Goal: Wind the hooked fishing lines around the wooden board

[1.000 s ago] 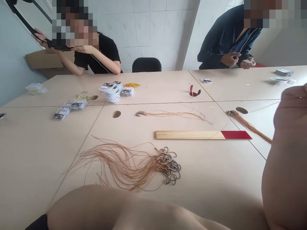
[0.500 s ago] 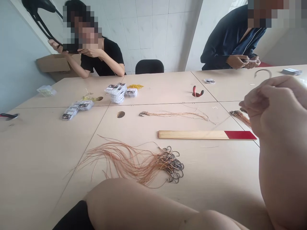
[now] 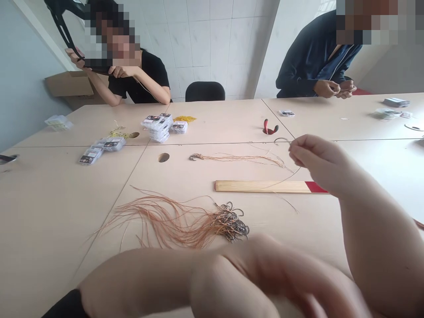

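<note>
My right hand [image 3: 319,163] is raised above the table at the right, thumb and fingers pinched on a fish hook [image 3: 281,139]. The hook's bend sticks out to the left of the fingertips. A thin line [image 3: 285,179] trails below that hand, across the wooden strip. Low in the view, my left hand [image 3: 278,265] is blurred, with thumb and fingers apart and nothing seen in them; the bottom edge cuts off some fingertips. Beyond it lies a pile of fish hooks [image 3: 231,219] with orange-brown lines [image 3: 165,214] fanned out to the left.
A wooden strip [image 3: 258,186] with a red end lies behind the pile. Farther back are a smaller hook bundle [image 3: 195,157], stacked clear boxes [image 3: 159,132], more boxes [image 3: 91,155] and red-handled pliers [image 3: 266,126] in a table hole. Two people sit across the table.
My right hand has moved left and down with the fish hook, whose bend now points left. My left hand has come into view at the bottom, in front of the hook pile.
</note>
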The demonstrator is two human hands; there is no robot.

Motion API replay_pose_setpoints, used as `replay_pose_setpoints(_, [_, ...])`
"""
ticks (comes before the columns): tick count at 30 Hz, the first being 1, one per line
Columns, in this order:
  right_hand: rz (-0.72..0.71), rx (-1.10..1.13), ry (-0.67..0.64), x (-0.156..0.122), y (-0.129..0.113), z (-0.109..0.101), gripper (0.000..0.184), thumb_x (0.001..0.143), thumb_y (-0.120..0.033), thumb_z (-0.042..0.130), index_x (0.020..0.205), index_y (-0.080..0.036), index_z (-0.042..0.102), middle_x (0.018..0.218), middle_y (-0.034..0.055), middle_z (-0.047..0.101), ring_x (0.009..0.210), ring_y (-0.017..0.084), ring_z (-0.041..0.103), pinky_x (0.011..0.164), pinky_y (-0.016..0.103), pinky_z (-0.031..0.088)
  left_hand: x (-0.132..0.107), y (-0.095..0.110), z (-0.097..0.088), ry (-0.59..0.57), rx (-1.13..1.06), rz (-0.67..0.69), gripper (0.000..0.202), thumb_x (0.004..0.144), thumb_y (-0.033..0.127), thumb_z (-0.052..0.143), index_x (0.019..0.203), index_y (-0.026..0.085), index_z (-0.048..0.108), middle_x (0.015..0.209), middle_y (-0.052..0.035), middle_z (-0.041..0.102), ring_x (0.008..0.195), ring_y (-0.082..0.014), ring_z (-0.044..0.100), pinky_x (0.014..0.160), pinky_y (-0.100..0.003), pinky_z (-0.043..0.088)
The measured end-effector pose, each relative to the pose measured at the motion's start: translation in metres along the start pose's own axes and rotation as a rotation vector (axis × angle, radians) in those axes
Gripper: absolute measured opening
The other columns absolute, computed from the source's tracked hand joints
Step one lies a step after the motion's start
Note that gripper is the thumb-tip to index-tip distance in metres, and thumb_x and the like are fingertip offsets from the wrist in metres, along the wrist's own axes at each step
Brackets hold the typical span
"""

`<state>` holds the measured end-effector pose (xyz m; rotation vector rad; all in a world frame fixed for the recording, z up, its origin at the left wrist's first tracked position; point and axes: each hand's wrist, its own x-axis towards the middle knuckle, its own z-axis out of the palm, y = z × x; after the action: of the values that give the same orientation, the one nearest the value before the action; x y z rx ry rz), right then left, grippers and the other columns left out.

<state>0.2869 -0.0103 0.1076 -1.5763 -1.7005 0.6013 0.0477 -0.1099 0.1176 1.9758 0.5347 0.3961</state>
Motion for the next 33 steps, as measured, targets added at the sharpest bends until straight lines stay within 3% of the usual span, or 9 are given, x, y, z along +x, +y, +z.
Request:
replay_pose_setpoints(1, [-0.019, -0.026, -0.051, 0.001, 0.002, 0.005, 0.017, 0.083, -0.034, 0.044, 0.077, -0.02, 0.051, 0.063, -0.0019, 0.046, 0.049, 0.007, 0.035, 0.044, 0.022, 0.028, 0.002, -0.005, -0.011, 0.067, -0.05, 0.005, 0.016, 0.062, 0.037, 0.049, 0.07, 0.033, 0.062, 0.069, -0.0047, 0.06, 0.074, -0.0222, 0.058, 0.053, -0.038, 0.042])
replay_pose_setpoints(3, [-0.045, -0.074, -0.174, 0.003, 0.004, 0.021, 0.021, 0.085, -0.037, 0.041, 0.078, -0.02, 0.051, 0.063, -0.0018, 0.047, 0.048, 0.008, 0.035, 0.043, 0.022, 0.028, 0.009, -0.03, -0.034, 0.362, -0.055, 0.008, 0.008, 0.068, 0.023, 0.047, 0.068, 0.024, 0.055, 0.072, -0.003, 0.059, 0.068, -0.0167, 0.054, 0.06, -0.035, 0.045])
replay_pose_setpoints(6, [-0.104, -0.128, -0.284, 0.004, 0.005, 0.06, 0.02, 0.085, -0.036, 0.039, 0.078, -0.02, 0.049, 0.065, 0.0002, 0.051, 0.052, 0.01, 0.041, 0.048, 0.023, 0.031, 0.019, -0.087, -0.062, 0.697, 0.092, -0.178, 0.008, 0.071, 0.018, 0.045, 0.072, 0.02, 0.052, 0.07, -0.0007, 0.057, 0.056, -0.0118, 0.047, 0.053, -0.029, 0.041])
replay_pose_setpoints(9, [-0.095, -0.152, -0.373, 0.002, 0.005, 0.1, 0.021, 0.088, -0.033, 0.033, 0.08, -0.02, 0.047, 0.065, 0.0009, 0.054, 0.052, 0.011, 0.042, 0.05, 0.023, 0.031, 0.023, -0.137, -0.077, 0.87, 0.3, -0.274, 0.009, 0.072, 0.019, 0.047, 0.074, 0.018, 0.055, 0.077, -0.0017, 0.06, 0.062, -0.0128, 0.051, 0.058, -0.029, 0.043])
replay_pose_setpoints(13, [-0.171, -0.213, -0.395, 0.0, 0.006, 0.131, 0.02, 0.089, -0.028, 0.03, 0.08, -0.02, 0.046, 0.075, 0.0025, 0.058, 0.062, 0.012, 0.047, 0.055, 0.022, 0.031, 0.017, -0.162, -0.079, 0.748, 0.504, -0.204, 0.019, 0.069, 0.017, 0.05, 0.085, 0.018, 0.059, 0.088, -0.0035, 0.061, 0.087, -0.0192, 0.053, 0.075, -0.033, 0.044])
replay_pose_setpoints(16, [-0.215, -0.333, -0.404, 0.0, 0.008, 0.141, 0.021, 0.091, -0.026, 0.027, 0.084, -0.02, 0.047, 0.079, 0.0028, 0.06, 0.065, 0.013, 0.051, 0.057, 0.022, 0.03, 0.014, -0.162, -0.077, 0.628, 0.622, -0.113, 0.031, 0.065, 0.019, 0.056, 0.096, 0.019, 0.059, 0.094, -0.0052, 0.059, 0.096, -0.0219, 0.05, 0.087, -0.037, 0.041])
replay_pose_setpoints(22, [-0.261, -0.475, -0.386, 0.001, 0.012, 0.152, 0.021, 0.091, -0.022, 0.028, 0.086, -0.018, 0.048, 0.076, 0.0046, 0.062, 0.067, 0.016, 0.054, 0.066, 0.027, 0.03, 0.02, -0.162, -0.072, 0.522, 0.735, -0.105, 0.04, 0.065, 0.029, 0.062, 0.103, 0.018, 0.059, 0.095, -0.0079, 0.058, 0.1, -0.0253, 0.046, 0.09, -0.04, 0.039])
replay_pose_setpoints(28, [-0.278, -0.518, -0.39, 0.001, 0.012, 0.149, 0.022, 0.091, -0.024, 0.028, 0.089, -0.018, 0.05, 0.08, 0.007, 0.062, 0.069, 0.018, 0.055, 0.064, 0.028, 0.03, 0.022, -0.166, -0.07, 0.468, 0.744, -0.096, 0.034, 0.07, 0.037, 0.062, 0.1, 0.021, 0.063, 0.099, -0.0073, 0.059, 0.102, -0.0249, 0.045, 0.092, -0.041, 0.038])
replay_pose_setpoints(33, [-0.269, -0.418, -0.483, 0.007, 0.014, 0.121, 0.022, 0.089, -0.029, 0.034, 0.094, -0.021, 0.053, 0.079, 0.0038, 0.061, 0.066, 0.014, 0.053, 0.057, 0.023, 0.032, 0.023, -0.166, -0.071, 0.473, 0.73, -0.096, 0.032, 0.071, 0.038, 0.062, 0.099, 0.022, 0.064, 0.098, -0.0073, 0.06, 0.1, -0.0242, 0.046, 0.09, -0.041, 0.04])
